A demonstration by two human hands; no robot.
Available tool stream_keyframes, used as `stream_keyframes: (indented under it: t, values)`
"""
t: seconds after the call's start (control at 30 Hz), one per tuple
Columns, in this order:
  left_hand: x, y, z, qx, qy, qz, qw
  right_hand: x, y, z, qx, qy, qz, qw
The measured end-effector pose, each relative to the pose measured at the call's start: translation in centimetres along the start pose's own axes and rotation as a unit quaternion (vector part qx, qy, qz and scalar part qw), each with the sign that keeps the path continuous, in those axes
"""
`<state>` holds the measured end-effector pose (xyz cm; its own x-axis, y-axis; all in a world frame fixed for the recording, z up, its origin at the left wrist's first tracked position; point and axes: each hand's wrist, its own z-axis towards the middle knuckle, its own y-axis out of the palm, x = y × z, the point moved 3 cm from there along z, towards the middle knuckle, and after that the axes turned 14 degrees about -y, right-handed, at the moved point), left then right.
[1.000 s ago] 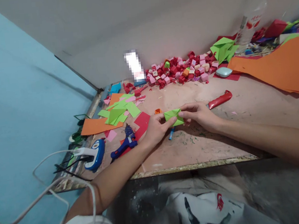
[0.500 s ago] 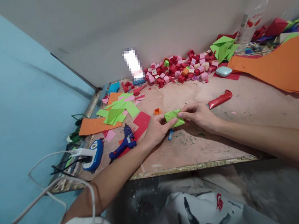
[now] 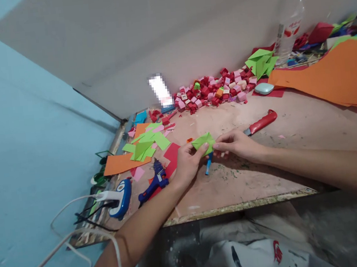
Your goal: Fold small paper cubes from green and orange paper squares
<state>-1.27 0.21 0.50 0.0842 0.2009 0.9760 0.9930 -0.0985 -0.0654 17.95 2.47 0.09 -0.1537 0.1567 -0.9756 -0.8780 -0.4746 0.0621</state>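
A folded green paper piece (image 3: 203, 141) is pinched between both my hands just above the worn pink tabletop (image 3: 253, 172). My left hand (image 3: 187, 163) grips its left side with thumb and fingers closed. From the right, my right hand (image 3: 235, 145) pinches the other end with its fingertips. A small blue pen-like stick (image 3: 208, 166) lies on the table right under the paper. A tiny orange paper piece (image 3: 189, 140) sits just behind my left hand.
A red-handled knife (image 3: 260, 122) lies behind my right hand. A blue glue gun (image 3: 154, 182), a blue-white plug block (image 3: 121, 193), green scraps (image 3: 144, 144) and orange sheets (image 3: 120, 162) lie left. A heap of small red and pink cubes (image 3: 214, 90) is at the back, with large orange sheets (image 3: 335, 75) and a bottle (image 3: 288, 20) right.
Both hands have lifted and tilted the green paper slightly, so its upper point now sticks up. The view itself shifted a little; nothing else on the table moved.
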Motion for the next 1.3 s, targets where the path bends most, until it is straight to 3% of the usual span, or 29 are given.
stream_keyframes:
  t: [0.33, 0.53, 0.9, 1.3]
  values:
    - [0.8, -0.3, 0.3, -0.019, 0.022, 0.044, 0.999, -0.3, -0.4, -0.1, 0.033, -0.002, -0.030, 0.999]
    - [0.0, 0.3, 0.2, -0.077, 0.014, 0.071, 0.994, -1.4, -0.6, 0.1, 0.045, -0.034, -0.051, 0.997]
    - [1.4, 0.3, -0.4, -0.037, 0.054, 0.060, 0.996, -1.8, -0.8, 0.1, 0.010, -0.057, -0.121, 0.991]
    - [0.8, 0.4, -0.1, -0.059, 0.065, 0.068, 0.994, -1.1, -0.8, 0.0, 0.015, -0.067, -0.139, 0.988]
